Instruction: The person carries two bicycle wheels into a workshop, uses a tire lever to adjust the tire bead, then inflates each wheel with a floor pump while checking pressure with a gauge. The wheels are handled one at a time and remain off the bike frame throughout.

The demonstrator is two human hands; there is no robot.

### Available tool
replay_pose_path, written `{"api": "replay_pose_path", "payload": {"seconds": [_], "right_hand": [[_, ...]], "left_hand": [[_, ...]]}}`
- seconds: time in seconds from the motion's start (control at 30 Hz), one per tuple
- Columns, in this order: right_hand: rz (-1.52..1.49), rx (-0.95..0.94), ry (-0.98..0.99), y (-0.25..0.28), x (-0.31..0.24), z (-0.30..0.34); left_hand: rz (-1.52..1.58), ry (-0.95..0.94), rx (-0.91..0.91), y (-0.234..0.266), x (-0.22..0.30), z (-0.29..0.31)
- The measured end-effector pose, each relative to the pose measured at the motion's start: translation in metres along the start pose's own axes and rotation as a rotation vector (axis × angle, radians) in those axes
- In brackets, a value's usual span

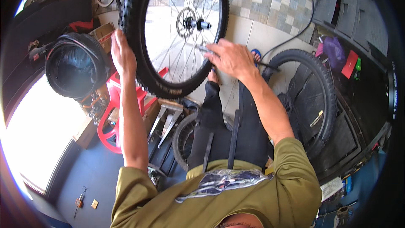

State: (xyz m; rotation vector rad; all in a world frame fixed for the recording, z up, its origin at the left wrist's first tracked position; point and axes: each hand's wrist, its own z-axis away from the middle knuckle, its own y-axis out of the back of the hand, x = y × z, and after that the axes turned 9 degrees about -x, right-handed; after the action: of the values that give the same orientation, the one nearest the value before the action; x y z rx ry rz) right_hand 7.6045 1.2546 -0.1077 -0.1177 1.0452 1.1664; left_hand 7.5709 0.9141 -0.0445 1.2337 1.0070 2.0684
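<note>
Wheel (188, 23): stood at your 12 o'clock, between your two hands; it looked bulky but fairly light.
Left hand (123, 55): you had it open, fingers straight, against or just beside the wheel's edge at 8 o'clock.
Right hand (230, 59): curled at the wheel's 4 o'clock, apparently pinching a small metal piece (204, 48).
Tyre (136, 29): knobbly, probably grippy and slightly springy; 9 and 3 o'clock seemed your best holds.
Brake disc (182, 27): thin, likely easily bent, better left unpressed.
</note>
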Motion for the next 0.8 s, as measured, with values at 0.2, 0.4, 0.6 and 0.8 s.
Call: {"api": "replay_pose_path", "payload": {"seconds": [0.2, 0.4, 0.6, 0.8], "right_hand": [[-0.072, -0.178, 0.136, -0.018, 0.000, 0.048], [0.091, -0.432, -0.208, -0.075, 0.029, 0.108], [-0.020, -0.462, -0.046, -0.142, -0.024, 0.125], [-0.021, -0.491, 0.015, -0.170, -0.042, 0.133]], "left_hand": [[-0.134, 0.151, -0.036, 0.018, -0.012, -0.023], [0.160, 0.439, 0.032, 0.016, -0.139, 0.036], [0.859, 0.846, 0.109, -0.060, -0.269, 0.163], [1.186, 1.012, 0.171, -0.136, -0.311, 0.261]]}}
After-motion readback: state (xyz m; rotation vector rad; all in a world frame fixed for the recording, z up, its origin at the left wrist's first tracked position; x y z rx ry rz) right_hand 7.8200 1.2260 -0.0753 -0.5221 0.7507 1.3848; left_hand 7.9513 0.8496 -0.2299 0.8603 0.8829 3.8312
